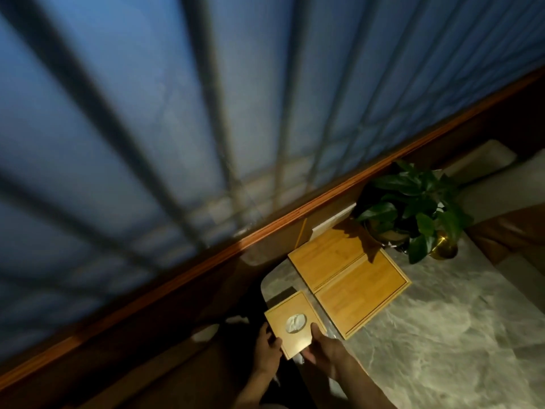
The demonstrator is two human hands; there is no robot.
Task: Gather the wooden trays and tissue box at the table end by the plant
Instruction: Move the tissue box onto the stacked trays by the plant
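Marble table (442,335) under barred window (206,113); both hands' fingers (315,328) grip tissue box (295,323).

A large window (182,119) with blurred dark bars fills most of the view, glowing dim blue. A reddish wooden sill (298,215) runs diagonally below it. The marble-patterned bench (442,335) is lit warmly, and a pale cushion (483,159) lies beyond.

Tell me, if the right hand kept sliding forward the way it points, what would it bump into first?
Probably the nearer wooden tray. The right hand grips the tissue box, pointing up the marble table toward it. The box might touch first; depth is unclear.
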